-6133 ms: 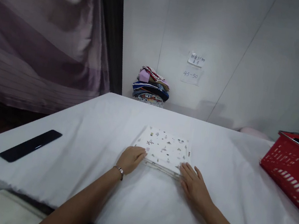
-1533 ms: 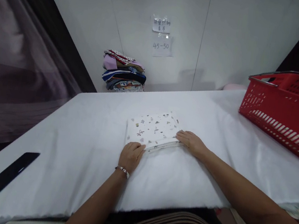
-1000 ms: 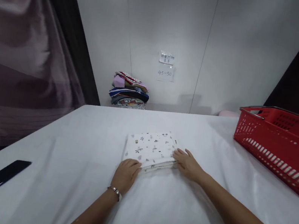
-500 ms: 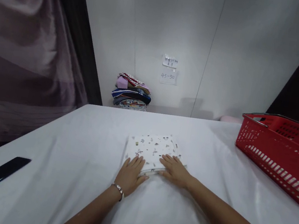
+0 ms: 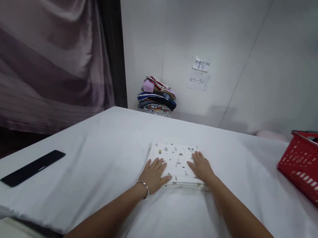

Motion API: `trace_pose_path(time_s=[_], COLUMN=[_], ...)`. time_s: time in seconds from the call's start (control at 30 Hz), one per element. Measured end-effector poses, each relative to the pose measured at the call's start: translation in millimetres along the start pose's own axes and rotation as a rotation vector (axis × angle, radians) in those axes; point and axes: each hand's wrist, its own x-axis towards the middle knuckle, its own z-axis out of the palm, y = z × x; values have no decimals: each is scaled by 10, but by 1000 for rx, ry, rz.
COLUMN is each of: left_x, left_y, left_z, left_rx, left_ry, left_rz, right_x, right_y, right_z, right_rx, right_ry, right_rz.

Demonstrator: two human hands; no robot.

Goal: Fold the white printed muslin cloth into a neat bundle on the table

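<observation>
A white cloth (image 5: pixel 178 161) with small printed motifs lies folded into a flat rectangle on the white-covered table (image 5: pixel 106 142). Its layered edge faces me. My left hand (image 5: pixel 154 175) rests on its near left corner, fingers spread, a silvery bracelet at the wrist. On the right side of the cloth lies my right hand (image 5: pixel 202 167), flat with fingers stretched out. Neither hand grips the fabric. What kind of garment or textile the folded piece is, I cannot tell.
A red plastic basket (image 5: pixel 314 173) with a metal handle stands at the right. A dark flat strip (image 5: pixel 33 168) lies on the left of the table. Behind the far edge rises a stack of folded clothes (image 5: pixel 158 97). Paper notes (image 5: pixel 198 81) hang on the wall.
My right hand has slid farther away along the right side of the cloth, showing more of its near edge. The left hand stays at the corner. The whole view has turned left.
</observation>
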Motion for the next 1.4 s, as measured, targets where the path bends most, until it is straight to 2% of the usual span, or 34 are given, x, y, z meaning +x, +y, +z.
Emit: trace_pose_path(time_s=[0.13,0.23,0.37,0.53,0.73,0.8,0.9,1.0,1.1,1.17,1.27,1.33,1.4], left_x=[161,344,485,491,492,421,223,2,-163,-244,-361,-443,-519], left_y=[-49,-136,-246,-309,-347,-367,-380,-366,-349,-347,-351,-346,-333], left_z=[-252,-383,-264,-53,-75,-109,-158,-197,-229,-250,-286,-308,-318], left_rx=[-147,-170,-104,-128,-218,-277,-343,-419,-524,-621,-832,-927,-952], left_ry=[-127,-69,-65,-57,16,59,107,97,63,42,16,14,29], left_rz=[-87,-182,-251,-220,-229,-285,-387,-430,-466,-503,-570,-597,-606], right_x=[27,164,366,436,452,380,123,-253,-609,-779,-911,-939,-935], right_y=[-79,-139,-90,82,172,213,296,347,309,233,55,-98,-267], right_z=[-122,-223,-188,25,42,21,31,65,31,-39,-150,-191,-205], right_rx=[-31,-66,-64,17,134,216,371,483,481,418,303,247,217], right_ry=[-71,-66,-76,-51,-18,-26,-31,9,73,149,264,260,210], right_rz=[24,37,73,55,10,52,141,178,154,79,-147,-292,-377])
